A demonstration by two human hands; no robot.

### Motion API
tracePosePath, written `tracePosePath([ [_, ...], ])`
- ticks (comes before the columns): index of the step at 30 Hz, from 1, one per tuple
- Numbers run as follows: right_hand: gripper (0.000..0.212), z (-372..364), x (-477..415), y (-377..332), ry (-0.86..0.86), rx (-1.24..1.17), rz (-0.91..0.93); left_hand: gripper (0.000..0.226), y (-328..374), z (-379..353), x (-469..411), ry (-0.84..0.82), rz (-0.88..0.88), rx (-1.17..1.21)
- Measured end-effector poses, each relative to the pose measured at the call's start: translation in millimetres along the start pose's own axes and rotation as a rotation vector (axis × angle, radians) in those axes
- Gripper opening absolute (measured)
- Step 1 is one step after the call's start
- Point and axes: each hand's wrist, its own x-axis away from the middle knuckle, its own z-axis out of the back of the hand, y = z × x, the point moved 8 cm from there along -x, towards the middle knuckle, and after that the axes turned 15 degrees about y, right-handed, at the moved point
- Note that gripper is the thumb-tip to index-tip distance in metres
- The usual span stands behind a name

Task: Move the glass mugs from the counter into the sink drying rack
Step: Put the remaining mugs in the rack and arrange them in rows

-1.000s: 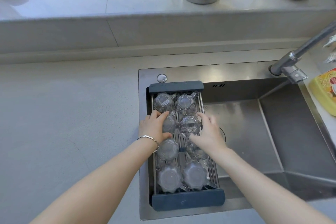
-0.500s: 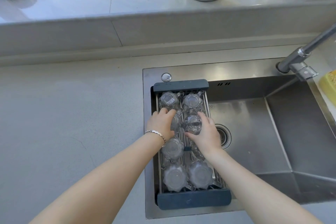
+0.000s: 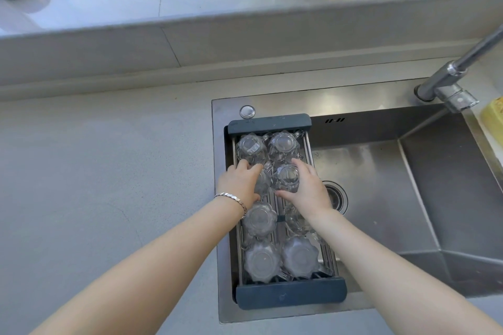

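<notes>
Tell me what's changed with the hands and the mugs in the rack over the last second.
Little. The left hand and right hand stay on the two second-row mugs, the right hand's fingers closing further round its mug. The other mugs and the rack have not shifted; only the camera moved.

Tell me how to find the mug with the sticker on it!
Look at the sink, then the dark-ended rack along its left side, full of upside-down mugs in two columns. Go to the far row, just past both hands, left column. That mug alone has a small barcode sticker on its base.
</notes>
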Motion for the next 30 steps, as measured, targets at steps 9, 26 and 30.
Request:
tracePosePath([
  [9, 0.063, 17.9, -45.2, -12.0, 0.059, -0.163, -0.129, 0.049, -12.2, 31.6, -25.4, 0.229, 0.028, 0.092],
  [26, 0.06, 31.3, 47.1, 19.2, -0.082, 0.172, -0.055, 0.04, 28.1, 13.2, 54.1, 0.217, -0.381, 0.197],
  [30, 0.076, 15.6, 65.1, 27.3, -0.058, 0.379, 0.009, 0.058, 33.5, -22.8, 76.3, -0.006, -0.372, 0.003],
])
